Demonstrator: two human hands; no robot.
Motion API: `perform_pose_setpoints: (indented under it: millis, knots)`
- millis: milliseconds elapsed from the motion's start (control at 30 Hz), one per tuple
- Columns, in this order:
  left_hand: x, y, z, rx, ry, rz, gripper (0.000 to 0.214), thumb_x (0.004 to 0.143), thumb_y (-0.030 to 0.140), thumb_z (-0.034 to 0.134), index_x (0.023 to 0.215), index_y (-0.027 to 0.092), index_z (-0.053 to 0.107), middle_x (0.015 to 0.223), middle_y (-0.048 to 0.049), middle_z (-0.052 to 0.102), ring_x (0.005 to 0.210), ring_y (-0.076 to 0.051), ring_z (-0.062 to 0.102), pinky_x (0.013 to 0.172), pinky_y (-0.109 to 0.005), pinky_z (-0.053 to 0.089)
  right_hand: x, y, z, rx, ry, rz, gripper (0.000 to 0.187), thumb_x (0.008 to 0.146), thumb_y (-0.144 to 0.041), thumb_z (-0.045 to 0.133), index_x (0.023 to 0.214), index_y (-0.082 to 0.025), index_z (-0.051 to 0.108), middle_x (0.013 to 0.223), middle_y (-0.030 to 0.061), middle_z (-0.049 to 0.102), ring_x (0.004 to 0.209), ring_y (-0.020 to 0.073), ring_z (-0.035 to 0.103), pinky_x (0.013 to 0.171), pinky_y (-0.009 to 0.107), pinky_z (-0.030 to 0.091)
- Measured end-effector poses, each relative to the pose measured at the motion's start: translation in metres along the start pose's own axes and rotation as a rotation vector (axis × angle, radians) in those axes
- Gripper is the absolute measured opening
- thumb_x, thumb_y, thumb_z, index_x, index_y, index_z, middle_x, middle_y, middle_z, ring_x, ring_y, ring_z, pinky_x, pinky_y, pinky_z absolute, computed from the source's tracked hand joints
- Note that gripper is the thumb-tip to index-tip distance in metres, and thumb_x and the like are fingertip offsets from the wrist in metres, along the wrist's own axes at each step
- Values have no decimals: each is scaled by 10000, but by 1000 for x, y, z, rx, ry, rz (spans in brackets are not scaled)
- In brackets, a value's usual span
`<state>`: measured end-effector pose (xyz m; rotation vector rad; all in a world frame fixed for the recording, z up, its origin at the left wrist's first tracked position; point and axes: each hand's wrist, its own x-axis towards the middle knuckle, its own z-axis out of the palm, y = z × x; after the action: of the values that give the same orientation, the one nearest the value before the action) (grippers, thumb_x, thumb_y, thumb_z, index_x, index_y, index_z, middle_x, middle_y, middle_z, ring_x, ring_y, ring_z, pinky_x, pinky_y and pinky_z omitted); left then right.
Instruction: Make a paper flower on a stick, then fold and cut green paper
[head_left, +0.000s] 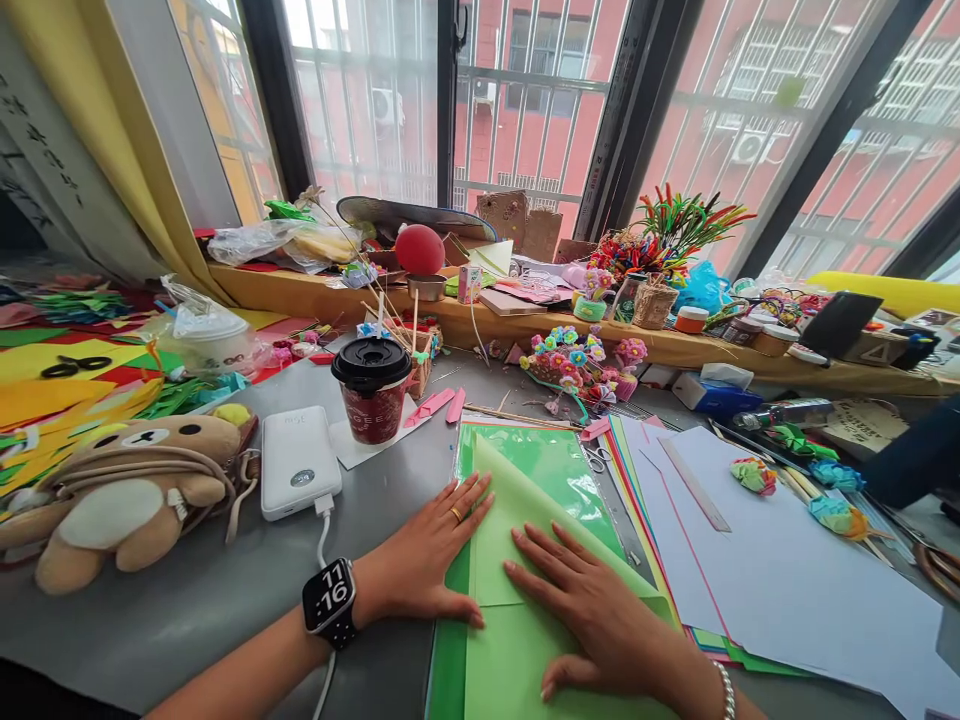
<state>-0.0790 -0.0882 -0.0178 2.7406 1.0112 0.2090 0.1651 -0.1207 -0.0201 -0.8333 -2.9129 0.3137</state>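
Note:
A light green sheet of paper (499,655) lies in front of me, with its upper right part folded over on a slant. Beneath it is a glossy darker green sheet or packet (540,455). My left hand (427,560), with a ring and a watch on the wrist, rests flat with fingers spread on the paper's left edge. My right hand (592,610) presses flat on the folded part, fingers apart. A crease runs across the paper between the hands. Right of the packet, small scissors (598,458) lie partly visible.
White and coloured sheets (795,560) with a ruler (694,485) lie at right. To the left are a lidded coffee cup (371,390), a cabled white power bank (300,462) and a plush bear (142,490). Craft flowers (570,365) stand near the cluttered window ledge (517,325).

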Motion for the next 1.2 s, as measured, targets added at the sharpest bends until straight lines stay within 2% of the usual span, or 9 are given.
perform_pose_setpoints:
  millis: [267, 567, 833, 1200]
  knots:
    - [0, -1, 0, -16, -9, 16, 941, 600, 668, 485, 1340, 231, 102, 1412, -103, -60, 1268, -330, 4, 1012, -486, 95, 1, 0, 3, -19, -17, -16, 799, 712, -631, 400, 1345, -214, 147, 1414, 72, 53, 1276, 265, 62, 1030, 471, 78]
    - [0, 1, -5, -28, -46, 13, 941, 595, 679, 478, 1339, 221, 127, 1414, -114, -31, 1269, -329, -4, 1010, -492, 85, 0, -1, 6, -48, -4, -23, 806, 714, -648, 367, 1348, -222, 111, 1415, 67, 40, 1278, 261, 51, 1027, 478, 97]
    - [0, -3, -3, -60, -46, 63, 999, 553, 685, 512, 1341, 214, 117, 1415, -114, -34, 1270, -327, 7, 1020, -476, 43, 1, 0, 11, -73, 14, -34, 812, 711, -662, 345, 1349, -221, 100, 1415, 76, 32, 1277, 267, 56, 1020, 489, 114]
    - [0, -3, 0, -49, -37, 65, 1000, 553, 692, 504, 1341, 221, 109, 1417, -102, -37, 1272, -324, -3, 1016, -479, 48, 1, 1, 13, -90, 38, -54, 809, 711, -662, 340, 1347, -213, 120, 1415, 84, 35, 1275, 276, 74, 1022, 485, 115]
